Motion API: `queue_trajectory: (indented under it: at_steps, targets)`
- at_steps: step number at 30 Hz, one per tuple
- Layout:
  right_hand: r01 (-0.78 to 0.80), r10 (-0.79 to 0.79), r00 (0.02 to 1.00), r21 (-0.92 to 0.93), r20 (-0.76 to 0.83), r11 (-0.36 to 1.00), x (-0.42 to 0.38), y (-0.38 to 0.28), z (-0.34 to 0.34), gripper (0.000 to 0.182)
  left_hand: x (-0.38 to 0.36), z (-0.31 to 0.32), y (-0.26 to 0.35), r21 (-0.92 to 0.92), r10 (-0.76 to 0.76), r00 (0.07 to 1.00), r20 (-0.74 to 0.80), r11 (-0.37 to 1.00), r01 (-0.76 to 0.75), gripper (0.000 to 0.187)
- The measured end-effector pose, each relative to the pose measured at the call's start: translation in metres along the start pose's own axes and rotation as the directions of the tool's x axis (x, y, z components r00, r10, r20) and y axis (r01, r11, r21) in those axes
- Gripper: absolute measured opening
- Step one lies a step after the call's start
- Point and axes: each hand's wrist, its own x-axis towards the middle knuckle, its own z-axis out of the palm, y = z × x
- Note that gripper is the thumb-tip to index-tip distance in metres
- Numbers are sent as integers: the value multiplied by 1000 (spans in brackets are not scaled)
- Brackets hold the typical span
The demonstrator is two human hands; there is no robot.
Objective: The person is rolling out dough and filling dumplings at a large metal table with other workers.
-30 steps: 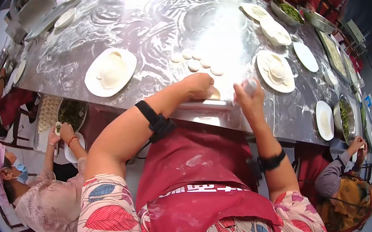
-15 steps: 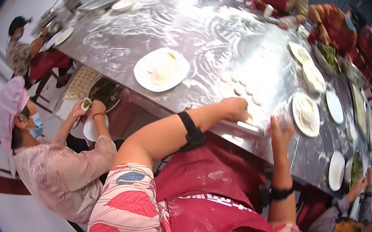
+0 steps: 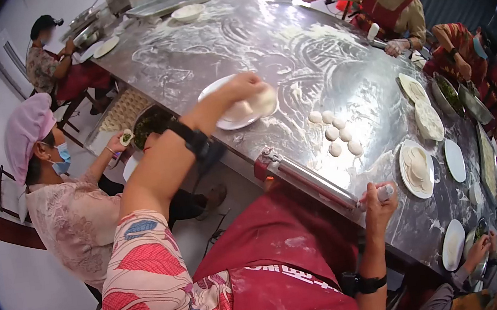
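My left hand (image 3: 244,86) reaches over a white plate (image 3: 212,92) near the table's edge. A thin round dough wrapper (image 3: 265,101), smeared by motion, hangs from its closed fingers over the plate's right side. Some pale dough on the plate lies partly behind it. At the near edge of the table, my right hand (image 3: 378,207) is wrapped round the end handle of a metal rolling pin (image 3: 315,181). The pin lies slantwise along that edge, and its far end is red. Several small dough pieces (image 3: 333,134) sit in a group just beyond the pin.
Flour covers the metal table (image 3: 187,69). A plate of stacked wrappers (image 3: 417,169) stands at the right, beside a white oval plate (image 3: 455,160). On my left sits a co-worker (image 3: 73,209) holding a filled wrapper. Other people work around the table.
My left hand has swung left from the rolling pin and dough pieces to the plate, carrying a wrapper. My right hand keeps hold of the pin's handle. The view has shifted slightly.
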Motion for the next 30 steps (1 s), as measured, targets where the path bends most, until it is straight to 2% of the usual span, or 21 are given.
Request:
queue_trajectory:
  at_steps: [2,5,8,9,11,13,15,18,21,25,28,30]
  targets:
    - [11,-11,1000,-16,-6,1000,1,-2,2,15,-13,-27,21,260,-145,928,-345,935,243,34]
    - [-5,5,1000,24,-14,1000,2,2,2,15,3,-29,1,344,13,904,-427,927,149,29]
    - [-32,31,999,-24,-35,999,4,4,1,15,17,12,13,393,48,979,-200,919,35,21]
    - [-24,24,999,-19,-29,1000,5,4,0,15,21,31,16,341,106,990,-96,938,-67,15]
    - [-5,4,1000,-12,-16,1000,5,1,1,15,22,73,30,313,213,966,144,917,-248,14]
    - [5,-5,1000,-22,-17,1000,4,-1,2,15,15,115,53,282,212,929,304,911,-301,12]
    - [0,0,1000,-29,-19,1000,3,-2,2,16,8,148,79,377,173,913,370,870,-317,17]
    - [-17,17,1000,-23,-9,1000,1,4,0,15,-5,181,101,443,285,873,395,774,-453,23]
    - [-29,29,1000,-11,-2,1000,1,2,0,15,-3,195,114,568,193,851,488,671,-477,28]
    - [-44,44,999,11,-15,999,-1,-3,2,17,-3,206,98,562,425,797,430,565,-605,26]
    - [-51,51,999,13,-15,999,-4,-5,1,17,-17,201,112,353,191,828,527,837,-418,25]
    - [-52,53,999,14,-8,999,-7,-5,0,17,-18,202,96,227,173,828,533,914,-337,24]
